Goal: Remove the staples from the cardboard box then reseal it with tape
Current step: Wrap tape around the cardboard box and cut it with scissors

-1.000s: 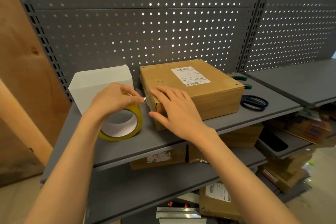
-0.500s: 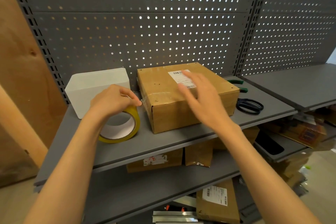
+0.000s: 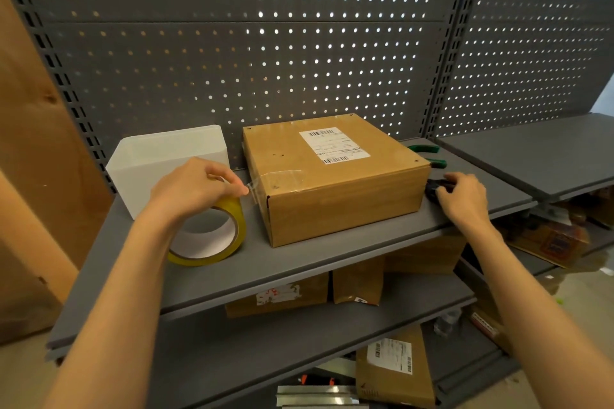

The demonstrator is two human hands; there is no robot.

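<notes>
A closed cardboard box with a white shipping label sits on the grey shelf. A clear strip of tape runs from the box's top left edge to the yellowish tape roll standing on edge to its left. My left hand grips the top of the roll and pinches the tape near the box. My right hand is at the box's right side, fingers curled round the black scissors, which it mostly hides.
A white open bin stands behind the roll against the pegboard. Green-handled pliers lie behind the box at the right. Cardboard boxes fill the lower shelves. A second shelf adjoins on the right; a wooden panel stands at the left.
My right hand left the box's front left corner, crossed over the top and came down on the scissors at the right. A tape strip now shows on the box. My left hand stayed on the roll.
</notes>
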